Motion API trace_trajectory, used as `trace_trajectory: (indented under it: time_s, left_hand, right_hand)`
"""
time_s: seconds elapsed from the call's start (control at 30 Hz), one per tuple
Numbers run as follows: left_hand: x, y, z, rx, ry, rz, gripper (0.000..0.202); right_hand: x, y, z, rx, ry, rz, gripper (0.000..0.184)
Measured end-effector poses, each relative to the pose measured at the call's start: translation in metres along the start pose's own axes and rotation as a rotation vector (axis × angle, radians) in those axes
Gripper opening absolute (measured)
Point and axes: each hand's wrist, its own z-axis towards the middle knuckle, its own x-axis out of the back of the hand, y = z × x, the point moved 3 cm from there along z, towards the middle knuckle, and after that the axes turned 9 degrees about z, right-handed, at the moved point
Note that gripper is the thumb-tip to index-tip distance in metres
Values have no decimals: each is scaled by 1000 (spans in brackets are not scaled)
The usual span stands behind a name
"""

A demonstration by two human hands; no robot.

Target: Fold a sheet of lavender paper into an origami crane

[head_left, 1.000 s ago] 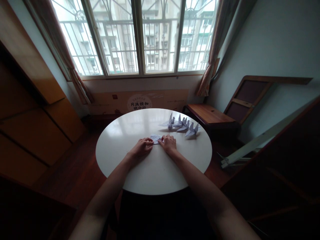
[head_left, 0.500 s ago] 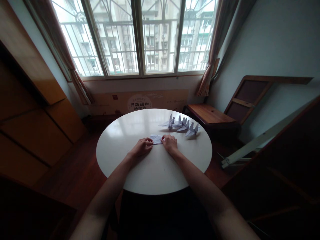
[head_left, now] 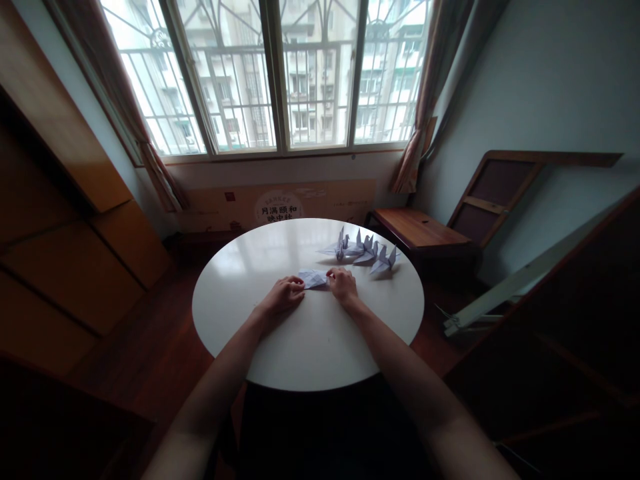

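Observation:
A pale, partly folded sheet of paper [head_left: 313,278] lies flat on the round white table [head_left: 300,347]. My left hand [head_left: 283,295] rests on the table with curled fingers, its fingertips pressing the paper's left edge. My right hand [head_left: 343,285] is closed at the paper's right edge, pinching it against the table. Behind my right hand stand several finished paper cranes [head_left: 364,250] in a short row.
A barred window [head_left: 280,73] with curtains fills the far wall. A low wooden bench [head_left: 417,230] stands right of the table, with a wooden frame [head_left: 493,193] leaning on the wall. Wooden cabinets [head_left: 65,220] line the left side. A pale plank [head_left: 525,277] leans at right.
My right hand has slid a little to the right along the paper, baring more of the sheet. My left hand has barely shifted.

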Motion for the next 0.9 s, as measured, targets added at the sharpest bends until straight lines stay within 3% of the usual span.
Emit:
trace_trajectory:
  time_s: [0.2, 0.37, 0.63, 0.9]
  left_hand:
    - [2, 1, -1, 50, -19, 44, 28]
    - [4, 3, -2, 56, -40, 77, 28]
    - [4, 3, -1, 46, -16, 71, 26]
    - [5, 6, 0, 77, -38, 110, 24]
  right_hand:
    - [0, -14, -3, 252, 23, 37, 40]
    - [-7, -18, -8, 373, -114, 26, 39]
    - [-1, -15, -10, 213, -130, -89, 29]
    - [-2, -8, -1, 114, -142, 27, 24]
